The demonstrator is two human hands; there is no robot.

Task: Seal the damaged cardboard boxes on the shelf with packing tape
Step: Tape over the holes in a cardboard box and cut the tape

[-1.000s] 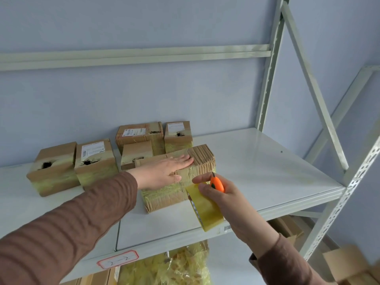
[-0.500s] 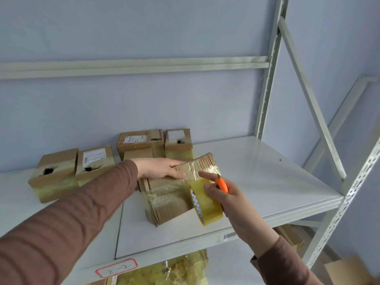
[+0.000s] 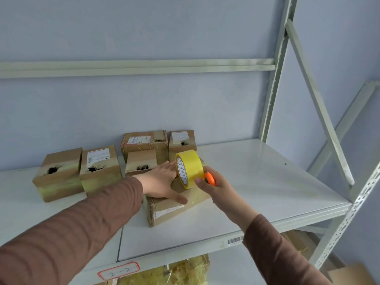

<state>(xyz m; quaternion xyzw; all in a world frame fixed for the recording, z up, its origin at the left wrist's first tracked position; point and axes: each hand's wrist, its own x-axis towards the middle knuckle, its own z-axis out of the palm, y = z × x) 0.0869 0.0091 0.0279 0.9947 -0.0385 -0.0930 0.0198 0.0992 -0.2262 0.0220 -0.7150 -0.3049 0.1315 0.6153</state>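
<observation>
While left hand [image 3: 162, 183] presses box [image 3: 174, 208] | shelf tag [image 3: 118, 272] "2-2" (handwritten)

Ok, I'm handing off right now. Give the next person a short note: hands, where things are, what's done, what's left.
Left hand: flat, pressing the front box down on the shelf.
Right hand: grips the yellow tape roll and an orange cutter above that box.
Done: tape seems to lie on the front box's top.
Left: four boxes behind show open holes.
</observation>
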